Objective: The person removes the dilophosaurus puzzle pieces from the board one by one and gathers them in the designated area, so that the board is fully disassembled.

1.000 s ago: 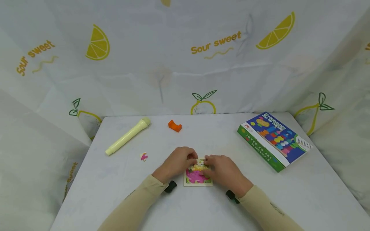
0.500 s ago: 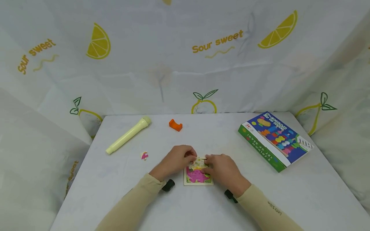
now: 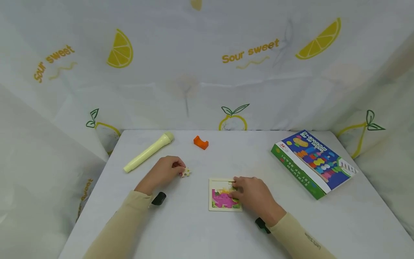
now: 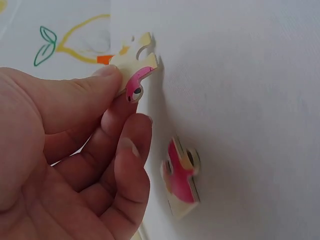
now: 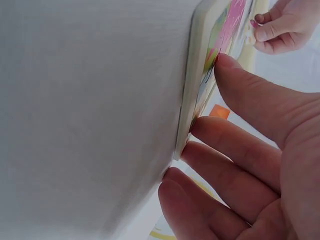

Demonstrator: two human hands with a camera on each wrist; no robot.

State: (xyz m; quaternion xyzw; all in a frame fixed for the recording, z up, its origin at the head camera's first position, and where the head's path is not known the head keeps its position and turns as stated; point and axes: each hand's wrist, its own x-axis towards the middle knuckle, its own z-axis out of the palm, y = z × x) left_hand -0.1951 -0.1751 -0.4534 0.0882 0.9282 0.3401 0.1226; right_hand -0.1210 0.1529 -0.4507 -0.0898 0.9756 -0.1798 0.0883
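My left hand [image 3: 164, 171] pinches a small jigsaw piece [image 4: 131, 65] between thumb and fingers. It is cream with a pink edge and a dark spot. Below it in the left wrist view, a second pink and cream piece [image 4: 181, 177] lies on the white tabletop; the left hand hides it in the head view. A square jigsaw puzzle [image 3: 223, 199] in a pale frame shows a pink dinosaur, with a bare cream patch along its upper part. My right hand [image 3: 255, 196] rests at the puzzle's right side, thumb on its face and relaxed fingertips at the frame's edge.
A pale yellow microphone-shaped stick [image 3: 148, 152] lies at the back left. An orange notched block [image 3: 201, 142] sits near the back edge. A blue and green toy box [image 3: 313, 162] lies at the right. A patterned white cloth [image 3: 181, 97] hangs behind the table.
My left hand has moved left from the puzzle, carrying a piece, to where the loose piece lies. The puzzle's upper left now shows bare. My right hand has stayed at the puzzle.
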